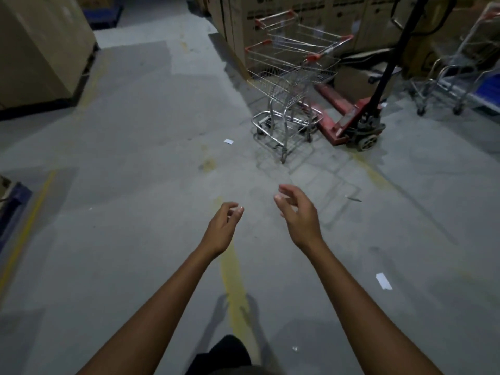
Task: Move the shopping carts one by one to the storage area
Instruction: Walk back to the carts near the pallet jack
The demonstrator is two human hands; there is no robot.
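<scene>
The person's left hand (221, 228) and right hand (300, 215) reach forward over the grey concrete floor (135, 158), both bare arms stretched out. Each hand has its fingers loosely curled and holds nothing; neither touches anything.

The silver wire shopping carts with red handle caps (292, 77) stand ahead and to the right, well apart from the hands. They appear to be two carts nested one into the other. They sit just in front of a row of tall brown cardboard boxes (311, 12) and just beside a red pallet jack with a black handle (349, 117). Another silver wire cart (460, 63) stands at the far right edge.

A worn yellow painted line (235, 280) runs along the floor beneath the arms, and a white scrap of paper (383, 281) lies to the right of it. A large brown carton (40, 44) stands at the upper left.
</scene>
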